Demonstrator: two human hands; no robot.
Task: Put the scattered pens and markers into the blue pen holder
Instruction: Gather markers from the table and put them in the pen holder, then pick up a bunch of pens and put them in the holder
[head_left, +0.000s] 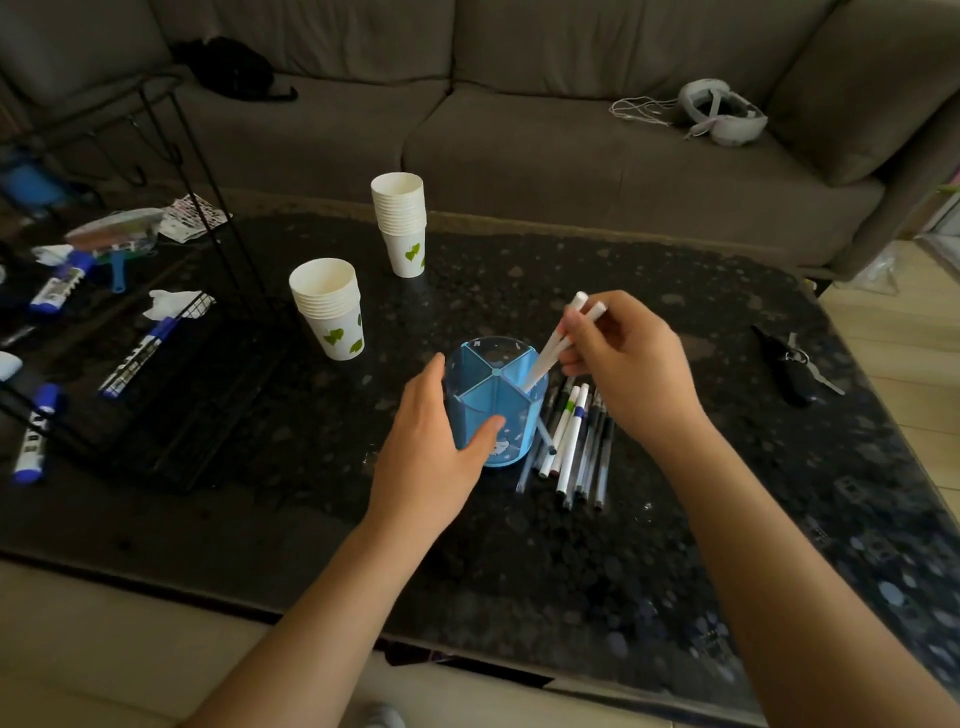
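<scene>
The blue pen holder (485, 402) stands on the dark table, split into several compartments. My left hand (434, 441) grips its left side, thumb on the front wall. My right hand (631, 364) pinches two white markers (558, 343), tilted, with their lower ends inside the holder's right compartment. Several pens and markers (574, 441) lie side by side on the table just right of the holder, under my right wrist.
Two stacks of paper cups (330, 309) (400, 223) stand behind the holder. A black wire rack (171, 364) with blue-capped whiteboard markers (137, 356) sits on the left. Black pliers (792, 366) lie at the right. A grey sofa with a white headset (722, 111) is behind.
</scene>
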